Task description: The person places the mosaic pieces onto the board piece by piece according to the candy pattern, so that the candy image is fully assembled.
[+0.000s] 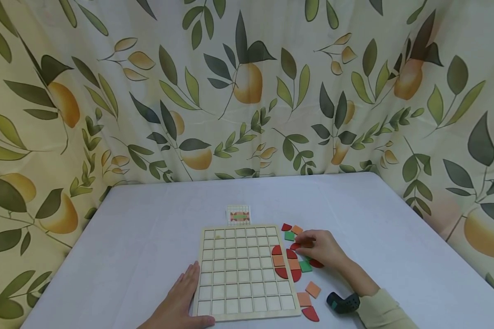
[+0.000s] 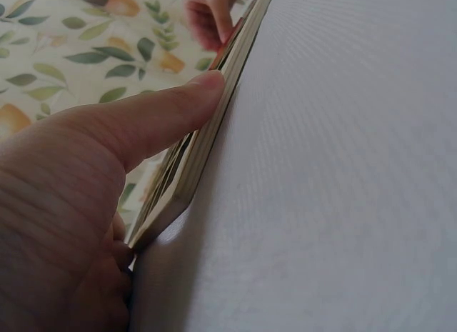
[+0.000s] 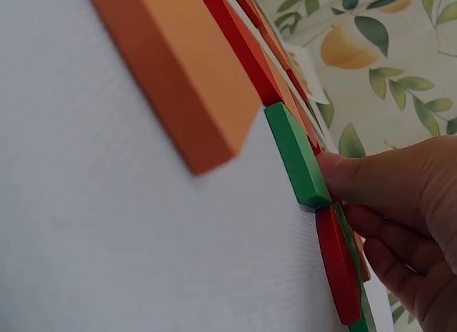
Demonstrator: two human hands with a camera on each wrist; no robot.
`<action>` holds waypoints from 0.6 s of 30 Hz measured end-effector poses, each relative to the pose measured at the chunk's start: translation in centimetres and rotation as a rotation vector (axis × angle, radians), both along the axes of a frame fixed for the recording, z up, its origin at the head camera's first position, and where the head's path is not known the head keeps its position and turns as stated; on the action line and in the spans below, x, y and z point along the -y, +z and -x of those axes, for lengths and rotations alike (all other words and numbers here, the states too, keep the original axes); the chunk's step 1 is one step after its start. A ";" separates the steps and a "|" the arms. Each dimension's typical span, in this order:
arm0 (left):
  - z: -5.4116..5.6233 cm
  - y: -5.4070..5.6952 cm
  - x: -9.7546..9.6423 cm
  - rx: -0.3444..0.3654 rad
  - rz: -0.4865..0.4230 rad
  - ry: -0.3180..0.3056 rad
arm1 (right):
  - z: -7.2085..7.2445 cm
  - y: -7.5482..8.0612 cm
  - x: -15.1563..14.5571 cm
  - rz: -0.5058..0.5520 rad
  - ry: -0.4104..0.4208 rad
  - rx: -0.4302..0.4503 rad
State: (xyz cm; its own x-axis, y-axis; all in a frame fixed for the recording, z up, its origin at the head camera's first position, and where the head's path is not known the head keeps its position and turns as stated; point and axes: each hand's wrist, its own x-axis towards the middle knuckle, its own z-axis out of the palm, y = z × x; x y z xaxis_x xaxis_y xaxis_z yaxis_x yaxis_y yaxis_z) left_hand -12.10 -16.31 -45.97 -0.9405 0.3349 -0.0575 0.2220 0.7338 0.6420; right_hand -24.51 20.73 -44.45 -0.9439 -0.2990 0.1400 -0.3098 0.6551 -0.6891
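Observation:
A wooden grid board (image 1: 233,278) lies on the table, with two red rounded pieces (image 1: 281,273) and an orange square (image 1: 278,261) in its right column. My left hand (image 1: 180,297) rests along its left edge, fingers straight; the thumb (image 2: 168,114) lies against the near edge. Beyond the board's right edge, my right hand (image 1: 323,249) has thumb and fingertips around a red rounded tile (image 1: 295,246), among loose pieces. In the right wrist view, a green square (image 3: 296,153) and another red piece (image 3: 337,264) lie beside the thumb; the fingertips are partly hidden.
A small pattern card (image 1: 238,215) lies behind the board. Loose orange squares (image 1: 313,289), a green square (image 1: 305,266) and red pieces (image 1: 310,314) line its right side. A dark curved object (image 1: 342,303) is by the right wrist. A leaf-patterned curtain (image 1: 247,91) hangs behind.

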 end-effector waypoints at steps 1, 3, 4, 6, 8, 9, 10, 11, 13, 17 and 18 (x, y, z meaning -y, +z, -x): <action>0.0 0.0 0.0 -0.003 -0.001 -0.002 | 0.0 0.0 0.0 -0.003 -0.004 -0.002; -0.1 0.1 0.0 -0.010 0.003 -0.005 | -0.1 0.0 0.1 -0.007 -0.008 -0.008; -0.1 0.1 0.0 -0.010 0.004 -0.005 | -0.1 0.0 0.1 -0.010 -0.008 -0.011; 0.0 0.1 0.0 -0.008 0.008 -0.003 | -0.2 0.1 0.1 -0.014 -0.011 -0.018; 0.0 0.1 0.0 -0.009 0.015 -0.003 | -0.2 0.1 0.2 -0.015 -0.014 -0.020; 0.0 0.0 0.0 -0.011 0.018 -0.003 | -0.2 0.2 0.2 -0.016 -0.017 -0.019; 0.0 0.0 0.0 -0.014 0.018 -0.005 | -0.3 0.2 0.3 -0.016 -0.022 -0.015; 0.0 0.0 0.1 -0.018 0.019 -0.006 | -0.3 0.2 0.3 -0.015 -0.029 -0.008; 0.0 -0.1 0.1 -0.022 0.019 -0.008 | -0.3 0.3 0.3 -0.014 -0.042 0.005; 0.0 0.0 0.1 -0.017 0.014 -0.007 | -0.4 0.4 0.3 -0.014 -0.057 0.031; 0.0 0.0 0.1 -0.012 0.012 -0.006 | -0.3 0.4 0.3 -0.013 -0.053 0.035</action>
State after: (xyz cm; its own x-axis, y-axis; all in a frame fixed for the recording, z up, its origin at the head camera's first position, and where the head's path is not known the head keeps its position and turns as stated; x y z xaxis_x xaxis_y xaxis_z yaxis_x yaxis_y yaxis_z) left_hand -12.05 -16.37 -45.95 -0.9391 0.3399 -0.0501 0.2343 0.7404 0.6300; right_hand -24.17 20.46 -44.06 -0.9627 -0.2501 0.1034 -0.2505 0.6792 -0.6899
